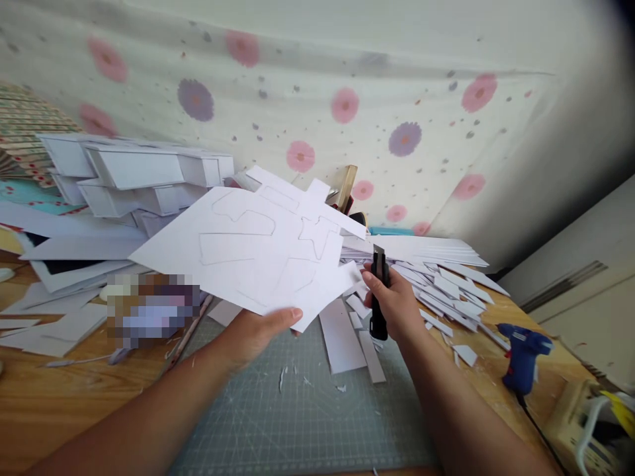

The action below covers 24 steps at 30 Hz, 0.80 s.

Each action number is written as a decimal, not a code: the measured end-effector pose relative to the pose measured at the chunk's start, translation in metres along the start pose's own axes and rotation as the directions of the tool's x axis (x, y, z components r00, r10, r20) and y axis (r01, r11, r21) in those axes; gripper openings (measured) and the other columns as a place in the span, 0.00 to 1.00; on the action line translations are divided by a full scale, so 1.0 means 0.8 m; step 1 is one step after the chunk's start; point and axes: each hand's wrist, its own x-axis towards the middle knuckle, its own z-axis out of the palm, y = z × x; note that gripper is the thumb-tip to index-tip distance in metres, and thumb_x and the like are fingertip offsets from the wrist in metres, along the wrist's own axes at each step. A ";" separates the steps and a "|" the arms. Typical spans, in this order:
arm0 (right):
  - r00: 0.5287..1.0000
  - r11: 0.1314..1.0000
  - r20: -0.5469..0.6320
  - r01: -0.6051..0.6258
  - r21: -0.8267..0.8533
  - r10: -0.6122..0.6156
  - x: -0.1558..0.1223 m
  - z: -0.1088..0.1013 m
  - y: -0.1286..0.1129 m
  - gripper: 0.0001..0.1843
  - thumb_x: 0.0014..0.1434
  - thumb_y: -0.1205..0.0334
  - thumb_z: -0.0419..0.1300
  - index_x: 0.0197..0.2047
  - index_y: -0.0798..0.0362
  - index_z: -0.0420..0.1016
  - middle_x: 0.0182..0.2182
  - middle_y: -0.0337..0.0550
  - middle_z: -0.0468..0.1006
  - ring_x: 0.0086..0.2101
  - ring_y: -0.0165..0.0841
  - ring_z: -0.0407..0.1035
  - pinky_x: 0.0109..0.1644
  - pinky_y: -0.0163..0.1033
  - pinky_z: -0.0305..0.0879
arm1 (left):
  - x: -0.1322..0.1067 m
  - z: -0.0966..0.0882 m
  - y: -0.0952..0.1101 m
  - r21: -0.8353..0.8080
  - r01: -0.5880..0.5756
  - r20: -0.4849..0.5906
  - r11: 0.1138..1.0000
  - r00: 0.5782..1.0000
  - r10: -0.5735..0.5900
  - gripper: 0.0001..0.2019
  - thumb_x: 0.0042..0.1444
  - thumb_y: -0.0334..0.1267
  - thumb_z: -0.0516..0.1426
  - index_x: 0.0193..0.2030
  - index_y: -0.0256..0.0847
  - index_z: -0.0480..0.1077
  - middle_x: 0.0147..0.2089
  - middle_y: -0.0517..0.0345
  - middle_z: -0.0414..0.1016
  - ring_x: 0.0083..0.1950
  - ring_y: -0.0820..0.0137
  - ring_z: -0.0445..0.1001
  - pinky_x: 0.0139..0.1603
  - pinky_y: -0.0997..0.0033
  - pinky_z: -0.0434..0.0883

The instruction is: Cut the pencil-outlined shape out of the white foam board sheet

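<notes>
A white foam board sheet [238, 254] with pencilled outlines is held up by my left hand [262, 330], thumb on top near its front corner and the fingers hidden beneath. My right hand [394, 301] is wrapped around a black utility knife [380, 291], held upright with its tip pointing up, just right of the sheet. Under both hands lies a grey-green cutting mat [278, 423] with thin white shavings. White offcut strips [344, 337] rest on the mat between my arms.
Stacked white folded board models [139, 168] stand at the back left. White strips [461, 291] are heaped on the right. A blue hot glue gun [523, 360] stands at the right edge, its cord trailing forward. A flowered cloth [317, 99] hangs behind.
</notes>
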 end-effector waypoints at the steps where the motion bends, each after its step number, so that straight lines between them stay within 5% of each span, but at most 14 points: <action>1: 0.999 0.998 0.027 -0.036 0.047 0.035 0.003 -0.001 0.002 0.27 0.48 0.42 0.65 0.44 0.54 0.73 0.17 0.33 0.67 0.19 0.30 0.63 0.22 0.33 0.55 | -0.001 0.000 0.002 -0.008 0.029 0.049 1.000 0.998 -0.029 0.12 0.51 0.48 0.63 0.32 0.40 0.76 0.31 0.56 0.75 0.32 0.65 0.71 0.35 0.64 0.72; 8: 0.966 0.943 0.235 -0.177 0.282 0.112 0.012 -0.021 0.002 0.23 0.36 0.50 0.74 0.29 0.55 0.71 0.21 0.34 0.69 0.22 0.26 0.61 0.26 0.33 0.55 | -0.002 0.000 -0.005 -0.019 0.226 0.161 0.974 0.962 -0.220 0.20 0.44 0.50 0.67 0.39 0.39 0.74 0.36 0.56 0.74 0.32 0.70 0.67 0.28 0.73 0.68; 11: 0.971 0.952 0.219 -0.155 0.264 0.098 0.006 -0.039 -0.003 0.24 0.35 0.52 0.75 0.29 0.55 0.70 0.21 0.34 0.68 0.22 0.26 0.59 0.26 0.32 0.53 | -0.003 0.006 -0.014 -0.050 0.247 0.177 0.968 0.956 -0.235 0.24 0.43 0.54 0.67 0.39 0.37 0.72 0.32 0.57 0.72 0.29 0.72 0.64 0.27 0.74 0.63; 14: 0.985 0.968 0.124 -0.147 0.204 0.123 -0.009 -0.069 -0.002 0.24 0.38 0.52 0.74 0.32 0.55 0.69 0.22 0.34 0.68 0.23 0.27 0.60 0.27 0.33 0.54 | -0.001 0.014 -0.018 -0.046 0.248 0.241 0.968 0.943 -0.230 0.26 0.45 0.57 0.64 0.44 0.39 0.70 0.39 0.55 0.73 0.28 0.74 0.61 0.26 0.74 0.62; 16: 0.981 0.963 0.075 -0.192 0.186 0.181 -0.021 -0.092 0.007 0.25 0.39 0.51 0.74 0.34 0.54 0.69 0.24 0.36 0.70 0.23 0.29 0.63 0.27 0.35 0.57 | 0.001 0.018 -0.014 0.108 0.227 0.300 0.968 0.921 -0.250 0.22 0.48 0.56 0.62 0.39 0.39 0.70 0.37 0.56 0.72 0.27 0.73 0.60 0.25 0.74 0.60; 18: 0.968 0.957 0.042 -0.252 0.143 0.249 -0.035 -0.112 0.020 0.25 0.41 0.48 0.73 0.35 0.52 0.68 0.24 0.37 0.71 0.22 0.31 0.63 0.26 0.36 0.57 | -0.001 0.019 -0.003 0.397 0.116 0.308 0.911 0.917 -0.252 0.15 0.51 0.51 0.60 0.29 0.40 0.69 0.27 0.60 0.68 0.26 0.72 0.60 0.25 0.74 0.56; 20: 0.956 0.950 0.021 -0.294 0.106 0.294 -0.047 -0.125 0.035 0.25 0.41 0.47 0.71 0.34 0.51 0.67 0.22 0.36 0.70 0.20 0.32 0.62 0.25 0.38 0.57 | -0.011 0.017 0.013 0.645 -0.091 0.286 0.759 0.950 -0.129 0.12 0.55 0.45 0.58 0.25 0.40 0.68 0.22 0.61 0.65 0.25 0.71 0.61 0.26 0.72 0.54; 22: 0.948 0.943 0.023 -0.318 0.094 0.317 -0.057 -0.130 0.048 0.24 0.42 0.46 0.71 0.33 0.51 0.67 0.22 0.36 0.69 0.21 0.33 0.64 0.26 0.38 0.59 | -0.032 0.013 0.030 0.715 -0.306 0.302 0.629 0.946 0.116 0.10 0.58 0.43 0.56 0.28 0.43 0.71 0.24 0.59 0.68 0.27 0.68 0.63 0.30 0.69 0.57; 24: 0.947 0.945 0.019 -0.321 0.060 0.320 -0.064 -0.128 0.055 0.22 0.44 0.45 0.69 0.31 0.51 0.66 0.22 0.36 0.69 0.23 0.33 0.65 0.27 0.37 0.58 | -0.060 0.005 0.041 0.617 -0.414 0.296 0.669 0.910 0.290 0.07 0.58 0.44 0.58 0.33 0.46 0.75 0.27 0.56 0.71 0.31 0.65 0.67 0.38 0.66 0.63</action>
